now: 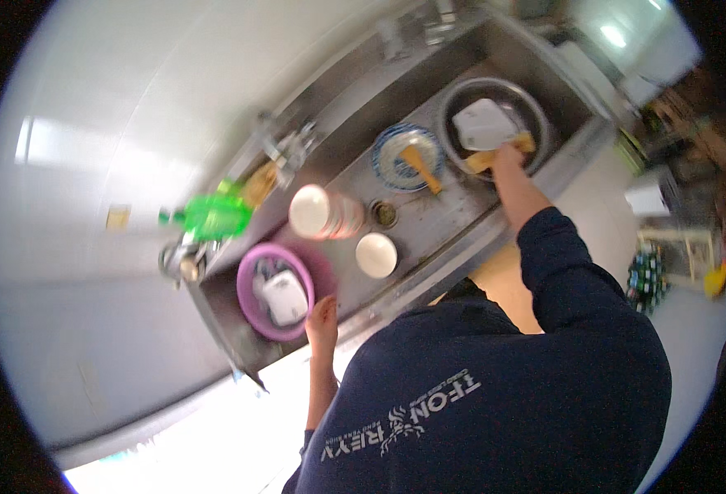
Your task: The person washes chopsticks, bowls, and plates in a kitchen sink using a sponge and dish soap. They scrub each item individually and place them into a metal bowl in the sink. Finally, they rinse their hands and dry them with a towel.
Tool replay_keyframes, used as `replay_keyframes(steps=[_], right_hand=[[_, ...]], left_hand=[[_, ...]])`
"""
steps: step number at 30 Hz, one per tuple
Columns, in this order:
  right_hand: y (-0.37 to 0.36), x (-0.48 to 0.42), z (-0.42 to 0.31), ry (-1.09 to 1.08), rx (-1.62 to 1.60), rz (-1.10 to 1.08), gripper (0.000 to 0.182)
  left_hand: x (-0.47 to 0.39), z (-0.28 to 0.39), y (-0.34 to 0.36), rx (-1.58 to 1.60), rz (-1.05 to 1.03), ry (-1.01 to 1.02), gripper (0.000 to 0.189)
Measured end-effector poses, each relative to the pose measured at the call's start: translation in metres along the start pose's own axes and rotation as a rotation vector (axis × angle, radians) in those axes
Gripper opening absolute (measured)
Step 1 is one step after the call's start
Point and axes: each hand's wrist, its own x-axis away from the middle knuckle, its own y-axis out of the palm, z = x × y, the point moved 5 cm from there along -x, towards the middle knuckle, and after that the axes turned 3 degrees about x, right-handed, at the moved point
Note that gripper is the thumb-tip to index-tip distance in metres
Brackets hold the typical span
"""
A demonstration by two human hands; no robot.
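Note:
My right hand (pixel 508 158) reaches into a round metal basin (pixel 444 133) on the right of the sink, gripping a yellow cloth or sponge (pixel 479 163) that shows on both sides of it. Just beyond the fingers, a white squarish dish (pixel 485 123) lies in that basin. My left hand (pixel 323 316) is at the near right rim of a purple plastic basin (pixel 308 278); blur hides whether its fingers grip the rim. Another white squarish dish (pixel 285 297) rests inside the purple basin, beside darker items that are unclear.
The steel sink (pixel 350 284) also holds a stack of white bowls (pixel 311 211), a single white bowl (pixel 376 255), and blue-rimmed plates (pixel 389 154) with a yellow utensil (pixel 421 170) on top. A drain (pixel 385 213) lies between. Faucets (pixel 292 148) and a green bottle (pixel 217 216) line the back ledge.

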Motion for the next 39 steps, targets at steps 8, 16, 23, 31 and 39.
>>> replay_keyframes(steps=[8, 16, 23, 31, 39], right_hand=[[0.004, -0.033, 0.012, 0.164, -0.284, -0.144, 0.048], [-0.005, 0.055, -0.081, 0.315, -1.897, -0.284, 0.03], [-0.013, 0.213, -0.145, 0.161, -1.985, -0.611, 0.039], [-0.007, 0.316, -0.168, 0.19, -1.854, -0.761, 0.034], [-0.05, 0.347, -0.244, -0.233, -1.497, -0.695, 0.038]], left_hand=[[0.035, -0.029, -0.023, -0.021, 0.149, -0.152, 0.019], [0.002, -0.156, -0.083, 0.043, 0.317, -0.349, 0.034], [-0.059, -0.304, -0.127, -0.269, 0.301, -0.627, 0.05], [-0.09, -0.365, -0.117, -0.124, 0.163, -0.758, 0.048], [-0.079, -0.37, -0.124, 0.919, 0.208, -0.746, 0.032]])
